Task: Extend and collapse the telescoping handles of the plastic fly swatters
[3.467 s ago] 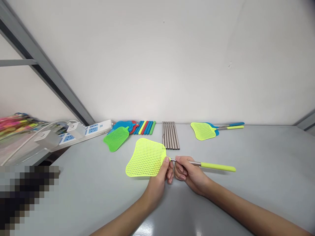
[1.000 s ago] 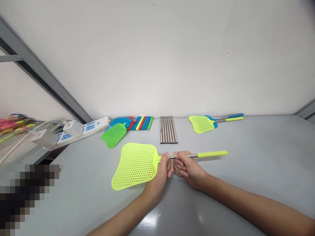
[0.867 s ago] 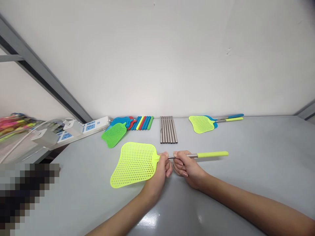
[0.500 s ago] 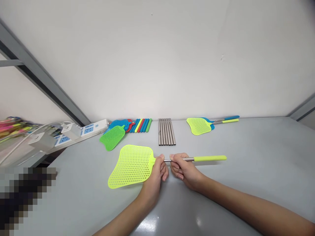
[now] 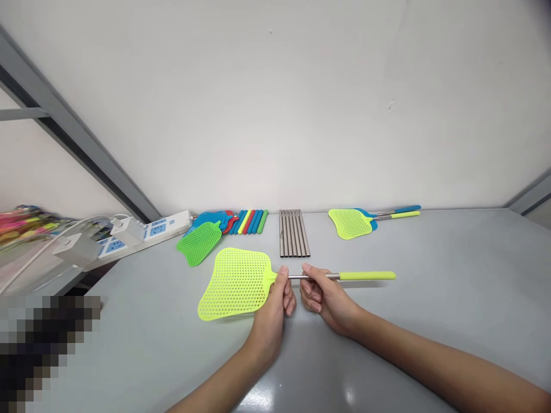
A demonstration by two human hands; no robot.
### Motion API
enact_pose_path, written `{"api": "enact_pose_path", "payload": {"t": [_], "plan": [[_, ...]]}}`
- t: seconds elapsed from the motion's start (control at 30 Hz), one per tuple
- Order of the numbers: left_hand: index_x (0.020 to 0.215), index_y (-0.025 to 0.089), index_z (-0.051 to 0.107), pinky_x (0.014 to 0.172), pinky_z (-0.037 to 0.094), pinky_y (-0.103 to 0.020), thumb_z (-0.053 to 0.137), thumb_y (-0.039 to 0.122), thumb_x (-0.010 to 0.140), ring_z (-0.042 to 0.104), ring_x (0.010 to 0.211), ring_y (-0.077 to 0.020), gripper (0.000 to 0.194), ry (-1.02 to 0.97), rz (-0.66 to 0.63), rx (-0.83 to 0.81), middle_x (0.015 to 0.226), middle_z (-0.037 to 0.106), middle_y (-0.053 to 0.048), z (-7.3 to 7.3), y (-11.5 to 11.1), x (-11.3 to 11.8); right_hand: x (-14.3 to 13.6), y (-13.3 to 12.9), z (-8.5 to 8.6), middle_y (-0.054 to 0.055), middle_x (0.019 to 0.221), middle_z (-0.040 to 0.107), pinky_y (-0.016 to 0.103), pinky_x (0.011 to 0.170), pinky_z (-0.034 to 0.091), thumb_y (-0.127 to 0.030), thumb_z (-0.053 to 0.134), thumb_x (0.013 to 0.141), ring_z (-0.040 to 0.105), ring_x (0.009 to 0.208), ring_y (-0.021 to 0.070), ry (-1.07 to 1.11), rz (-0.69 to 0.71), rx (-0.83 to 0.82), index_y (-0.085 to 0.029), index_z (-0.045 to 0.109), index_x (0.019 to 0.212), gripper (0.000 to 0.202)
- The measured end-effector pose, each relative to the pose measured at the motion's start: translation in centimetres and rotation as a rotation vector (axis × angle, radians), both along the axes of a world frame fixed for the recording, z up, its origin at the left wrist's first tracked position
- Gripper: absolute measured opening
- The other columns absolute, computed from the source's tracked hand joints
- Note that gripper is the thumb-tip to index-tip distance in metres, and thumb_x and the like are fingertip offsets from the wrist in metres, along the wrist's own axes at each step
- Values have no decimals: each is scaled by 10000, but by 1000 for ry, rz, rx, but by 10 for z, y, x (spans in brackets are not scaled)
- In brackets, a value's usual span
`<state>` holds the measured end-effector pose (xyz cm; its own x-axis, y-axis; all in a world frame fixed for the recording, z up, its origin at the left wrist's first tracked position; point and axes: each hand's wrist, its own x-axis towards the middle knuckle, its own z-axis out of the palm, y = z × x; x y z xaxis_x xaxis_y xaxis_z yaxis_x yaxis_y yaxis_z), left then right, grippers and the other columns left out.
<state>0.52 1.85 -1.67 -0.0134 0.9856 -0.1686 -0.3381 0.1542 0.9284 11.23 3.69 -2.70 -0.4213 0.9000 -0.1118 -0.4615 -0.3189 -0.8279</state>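
A yellow fly swatter [image 5: 236, 284] lies across my two hands just above the grey table, its perforated head to the left and its yellow grip to the right. My left hand [image 5: 279, 298] pinches it at the neck, where the head meets the thin metal rod. With thumb and fingers, my right hand [image 5: 322, 292] holds the metal shaft left of the yellow grip. A short stretch of bare rod shows between the hands. Behind them lies a row of metal tubes [image 5: 294, 234], side by side.
Blue and red swatter heads with a green swatter head [image 5: 200, 244] lie at back left, beside a row of coloured grips [image 5: 248, 222]. Complete swatters, yellow [image 5: 350, 223] and blue, lie at back right. A white power strip [image 5: 172, 223] with plugs runs along the left edge; a wall stands behind.
The swatter's head has tilted slightly and shifted a little right. My right thumb has lifted slightly on the shaft. The whole view has shifted a little.
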Motion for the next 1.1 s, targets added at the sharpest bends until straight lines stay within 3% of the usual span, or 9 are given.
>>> {"api": "enact_pose_path", "payload": {"t": [0.2,0.43,0.77,0.83,0.93,1.0,1.1], "plan": [[518,168,303,398,242,-190,552,448,711,252,380,-39,421,-40,52,-22,442,269,79,2,2,-2,1,0,-1,-84,376,251,207,404,176,-408,495,768,260,328,36,17,-7,-39,-139,442,486,394],[568,160,397,408,283,-188,484,504,735,330,373,-46,392,-150,61,-49,449,354,62,3,1,-5,3,-5,3,-80,395,287,203,407,192,-448,466,763,272,337,43,71,-11,-118,-138,501,591,356],[576,159,376,337,156,-160,475,535,729,266,315,-28,417,-196,-58,-250,411,332,70,-3,-3,-7,-1,-28,5,-89,380,290,185,382,193,-407,402,788,243,325,42,148,16,-446,-164,453,644,287],[579,161,362,329,116,-150,478,553,717,245,308,-19,431,-212,-82,-317,419,324,74,-2,-3,-8,-2,-30,9,-89,381,293,179,377,204,-385,410,783,248,327,39,67,-5,-431,-162,449,638,268],[595,160,357,327,80,-139,439,560,739,219,296,-7,432,-229,-123,-407,429,313,80,2,-3,-9,-1,-28,17,-87,389,321,173,361,220,-351,435,772,290,321,40,-92,-74,-269,-163,467,671,216],[612,160,364,324,73,-135,381,559,772,223,288,-8,430,-239,-151,-458,429,321,76,4,-2,-10,2,-24,23,-88,424,381,168,324,198,-336,443,765,308,288,44,-143,-79,-204,-185,479,806,160],[641,157,387,310,83,-129,263,555,817,244,275,-17,453,-264,-179,-505,416,345,65,6,-2,-10,8,-15,23,-56,525,509,169,322,267,-314,428,773,402,308,63,-177,-1,-216,-206,430,973,227]]}}
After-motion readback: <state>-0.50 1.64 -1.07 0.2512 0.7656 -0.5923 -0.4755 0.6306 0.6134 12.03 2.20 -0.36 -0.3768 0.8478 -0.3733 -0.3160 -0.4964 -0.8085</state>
